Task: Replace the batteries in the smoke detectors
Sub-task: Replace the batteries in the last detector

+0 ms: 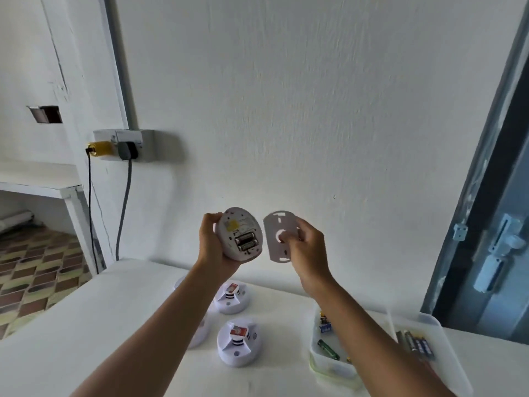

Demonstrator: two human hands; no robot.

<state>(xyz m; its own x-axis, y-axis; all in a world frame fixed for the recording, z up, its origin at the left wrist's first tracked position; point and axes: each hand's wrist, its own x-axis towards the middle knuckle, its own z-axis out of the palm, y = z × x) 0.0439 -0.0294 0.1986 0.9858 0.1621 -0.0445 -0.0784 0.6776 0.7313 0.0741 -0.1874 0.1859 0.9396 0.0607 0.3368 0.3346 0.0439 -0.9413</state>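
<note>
On the white worktop (114, 325) nearest the camera sit a clear plastic tray (329, 365) with loose batteries (328, 349) and two more smoke detectors (237, 343). Raised above them, the left hand (213, 247) has its grip curled round a smoke detector (240, 233) whose back shows two batteries. Just beside it, apart, the right hand's (307, 247) grip pinches the round mounting plate (279, 236) before the wall socket (124, 144).

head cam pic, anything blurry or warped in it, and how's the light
Head view: soft, even daylight, no glare; faint shadows on the wall behind the smoke detector and the mounting plate. The right hand and the plate are slightly motion-blurred; the left hand is sharper. Wide-angle distortion bends the door frame and the conduit.
</note>
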